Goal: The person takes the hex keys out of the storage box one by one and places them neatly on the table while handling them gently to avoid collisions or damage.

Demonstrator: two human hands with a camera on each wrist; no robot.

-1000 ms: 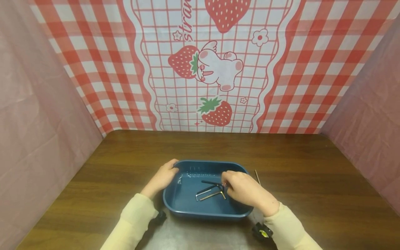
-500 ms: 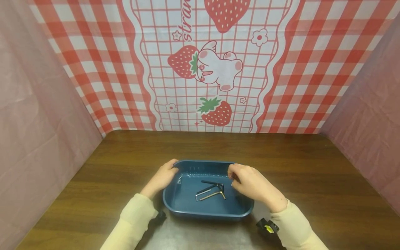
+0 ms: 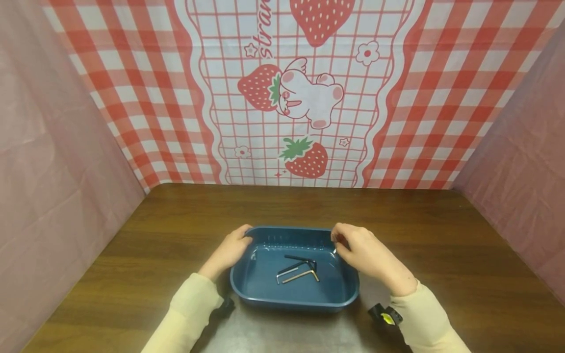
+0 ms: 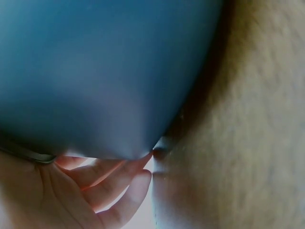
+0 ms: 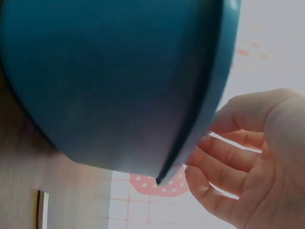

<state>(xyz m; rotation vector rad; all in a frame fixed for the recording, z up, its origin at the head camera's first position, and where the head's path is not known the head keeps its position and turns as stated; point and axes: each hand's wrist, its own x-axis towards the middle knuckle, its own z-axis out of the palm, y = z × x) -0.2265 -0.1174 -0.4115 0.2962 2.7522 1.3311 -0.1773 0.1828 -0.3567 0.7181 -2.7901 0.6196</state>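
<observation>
Two black hex keys (image 3: 296,257), a silver-coloured hex key (image 3: 288,272) and a gold-toned hex key (image 3: 298,276) lie on the floor of a deep blue tray (image 3: 260,282), loosely clustered right of its middle, the black pair meeting near their right ends. The silver key sits just beside the lower black one, and the gold key lies nearest the tray's front. At the rear left corner, the left hand (image 3: 229,250) grasps the tray by its edge, its fingers along the outer wall. Above the rear right corner, the right hand (image 3: 366,252) has thumb and forefinger brought together, pinching a small silvery piece (image 3: 334,251) whose shape is mostly hidden; whether that hand touches the rim, I cannot tell. Its other fingers are bent loosely. The right wrist view also shows a narrow gold-edged bar (image 5: 42,210) on the table outside the tray. Pale yellow sleeves (image 3: 190,309) cover both forearms, and a black device (image 3: 386,316) with a yellow patch sits at the right wrist. Behind the brown wood-grain table (image 3: 190,220) hangs a red-and-white checked cloth (image 3: 441,98) printed with strawberries, with pinkish drapes (image 3: 66,147) on either side.
</observation>
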